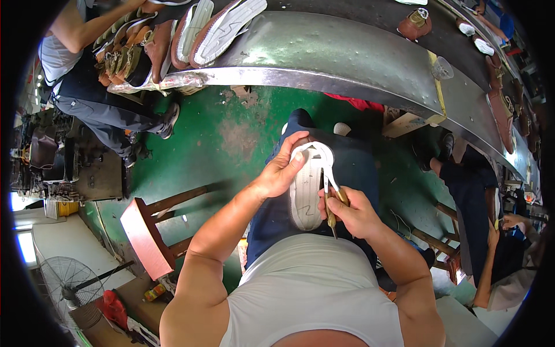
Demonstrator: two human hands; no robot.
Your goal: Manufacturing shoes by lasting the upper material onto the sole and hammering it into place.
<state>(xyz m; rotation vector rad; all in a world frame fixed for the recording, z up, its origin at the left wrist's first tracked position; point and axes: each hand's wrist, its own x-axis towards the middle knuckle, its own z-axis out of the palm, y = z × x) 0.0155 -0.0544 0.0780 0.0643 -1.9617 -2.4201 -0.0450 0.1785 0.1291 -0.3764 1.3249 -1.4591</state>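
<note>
Holding a shoe (306,202) with its pale sole facing up, the person sits with it over the lap, in the middle of the head view. The left hand (283,170) is closed around the toe end, with its thumb pressed near the sole's edge. The right hand (352,214) is wrapped around a tool (331,218) with yellow-brown handles, beside the long edge of the shoe. A white curved piece (329,153) bends over the toe end; I cannot tell if it is part of the tool or a loose strip.

The pale sole is already in place along most of the shoe. The toe end looks like the bit being worked on, so I would guess this shoe is only partly done. How well its edge is stuck down is too small to tell.

More shoes (228,34) lie sole up on the metal bench (341,46) at the upper left of the frame, and one brown shoe (415,24) is at the upper right. I cannot tell which of those are finished.
</note>
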